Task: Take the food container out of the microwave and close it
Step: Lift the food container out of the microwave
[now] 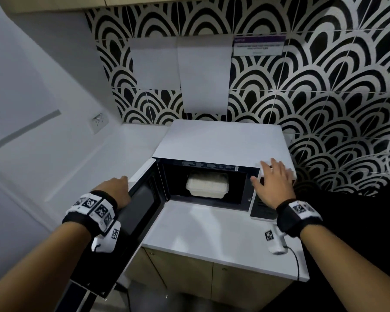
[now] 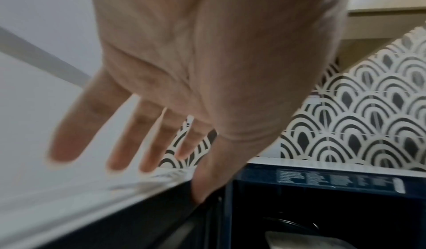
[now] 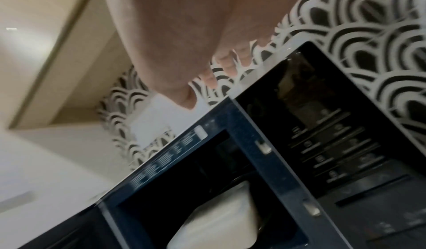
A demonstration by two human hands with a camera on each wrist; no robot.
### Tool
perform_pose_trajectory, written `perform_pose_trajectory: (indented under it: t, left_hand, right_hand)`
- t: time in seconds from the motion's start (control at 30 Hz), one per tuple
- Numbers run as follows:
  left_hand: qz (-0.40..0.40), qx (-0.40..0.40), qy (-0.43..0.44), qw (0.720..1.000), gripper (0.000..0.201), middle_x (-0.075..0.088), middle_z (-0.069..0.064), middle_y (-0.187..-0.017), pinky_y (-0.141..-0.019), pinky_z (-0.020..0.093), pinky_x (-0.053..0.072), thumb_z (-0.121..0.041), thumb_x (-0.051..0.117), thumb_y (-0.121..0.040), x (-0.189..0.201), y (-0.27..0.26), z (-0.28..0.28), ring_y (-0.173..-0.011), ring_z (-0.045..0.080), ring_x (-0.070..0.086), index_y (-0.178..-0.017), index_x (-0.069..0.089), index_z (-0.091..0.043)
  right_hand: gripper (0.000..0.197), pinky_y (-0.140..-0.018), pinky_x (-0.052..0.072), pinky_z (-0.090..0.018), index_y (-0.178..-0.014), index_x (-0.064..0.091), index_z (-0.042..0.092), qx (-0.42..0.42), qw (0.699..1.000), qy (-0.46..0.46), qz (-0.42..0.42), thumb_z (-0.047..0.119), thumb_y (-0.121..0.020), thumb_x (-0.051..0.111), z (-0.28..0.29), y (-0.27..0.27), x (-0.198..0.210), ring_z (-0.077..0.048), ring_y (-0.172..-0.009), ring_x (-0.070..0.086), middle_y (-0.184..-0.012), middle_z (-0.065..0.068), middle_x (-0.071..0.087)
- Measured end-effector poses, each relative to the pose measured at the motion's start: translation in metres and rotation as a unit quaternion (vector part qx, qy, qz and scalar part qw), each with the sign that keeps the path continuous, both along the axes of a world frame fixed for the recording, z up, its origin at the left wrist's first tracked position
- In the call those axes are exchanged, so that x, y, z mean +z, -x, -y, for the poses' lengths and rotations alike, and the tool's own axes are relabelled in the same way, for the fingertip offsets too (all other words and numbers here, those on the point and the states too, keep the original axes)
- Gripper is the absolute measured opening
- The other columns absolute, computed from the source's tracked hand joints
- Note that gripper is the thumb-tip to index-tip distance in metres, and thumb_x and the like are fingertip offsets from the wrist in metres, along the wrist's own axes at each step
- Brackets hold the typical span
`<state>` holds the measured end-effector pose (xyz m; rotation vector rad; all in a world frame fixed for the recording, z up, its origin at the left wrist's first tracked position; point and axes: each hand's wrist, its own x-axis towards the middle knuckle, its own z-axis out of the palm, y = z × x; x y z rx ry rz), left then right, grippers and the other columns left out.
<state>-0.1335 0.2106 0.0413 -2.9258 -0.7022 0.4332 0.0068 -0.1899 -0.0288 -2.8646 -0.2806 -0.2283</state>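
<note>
Patterned-tile kitchen; food container (image 1: 208, 184) inside open microwave (image 1: 221, 140), apart from both hands' spread fingers (image 2: 129, 136).

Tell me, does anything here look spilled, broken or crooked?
Nothing stands out. The food container sits level inside the microwave, whose door stands open under the left hand. No spill shows on the counter.

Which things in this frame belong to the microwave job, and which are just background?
Job:
- food container, inside the microwave
- microwave door, swung open, left hand on its top edge
- right hand, fingers spread over the control panel

Background:
- paper sheets on the tiled wall
- purple notice
- wall socket
</note>
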Motion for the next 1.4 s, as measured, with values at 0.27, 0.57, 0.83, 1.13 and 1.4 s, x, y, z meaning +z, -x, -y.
perform_pose_trajectory:
  t: [0.27, 0.57, 0.83, 1.13, 1.4]
  left_hand:
    - [0.190, -0.097, 0.232, 0.949, 0.049, 0.062, 0.008, -0.123, -0.094, 0.033, 0.049, -0.044, 0.062, -0.091, -0.049, -0.052, 0.082, -0.112, 0.027, 0.062, -0.131, 0.058, -0.016]
    - [0.139, 0.000, 0.376, 0.916, 0.064, 0.057, 0.020, -0.136, -0.105, 0.036, 0.044, -0.049, 0.054, -0.096, -0.135, -0.117, 0.101, -0.127, 0.035, 0.054, -0.141, 0.048, -0.004]
    - [0.168, 0.091, 0.421, 0.887, 0.032, 0.066, 0.024, -0.123, -0.095, 0.034, 0.046, -0.019, 0.042, -0.103, -0.172, -0.178, 0.088, -0.117, 0.040, 0.061, -0.121, 0.061, 0.000]
    - [0.150, 0.134, 0.483, 0.852, 0.025, 0.064, 0.020, -0.120, -0.084, 0.031, 0.048, -0.003, 0.041, -0.093, -0.178, -0.183, 0.086, -0.111, 0.038, 0.062, -0.113, 0.056, -0.005]
    - [0.107, 0.179, 0.530, 0.822, 0.043, 0.059, 0.028, -0.132, -0.086, 0.047, 0.060, -0.009, 0.043, -0.096, -0.164, -0.171, 0.085, -0.115, 0.042, 0.064, -0.134, 0.051, 0.009]
  right_hand:
    - [0.030, -0.078, 0.045, -0.033, -0.106, 0.064, 0.021, 0.142, 0.980, -0.114, -0.075, 0.041, -0.092, 0.046, -0.061, 0.018, -0.041, -0.026, -0.102, 0.060, -0.106, -0.002, 0.061]
    - [0.036, -0.074, 0.037, -0.029, -0.105, 0.058, 0.008, 0.035, 0.943, -0.181, -0.279, 0.041, -0.094, 0.051, -0.092, -0.030, -0.089, -0.034, -0.105, 0.061, -0.097, -0.015, 0.063]
    - [0.016, -0.041, 0.039, -0.021, -0.105, 0.043, 0.012, -0.115, 0.838, -0.387, -0.366, 0.028, -0.102, 0.042, -0.108, -0.065, -0.112, -0.020, -0.054, 0.045, -0.071, -0.011, 0.045]
    - [0.015, -0.035, 0.040, -0.018, -0.105, 0.050, 0.007, -0.155, 0.839, -0.387, -0.350, 0.020, -0.100, 0.045, -0.117, -0.068, -0.116, -0.017, -0.048, 0.047, -0.076, -0.011, 0.048]
    - [0.003, -0.053, 0.052, -0.029, -0.100, 0.042, 0.006, -0.132, 0.821, -0.416, -0.368, 0.010, -0.100, 0.043, -0.115, -0.046, -0.103, -0.022, -0.051, 0.063, -0.095, -0.016, 0.045]
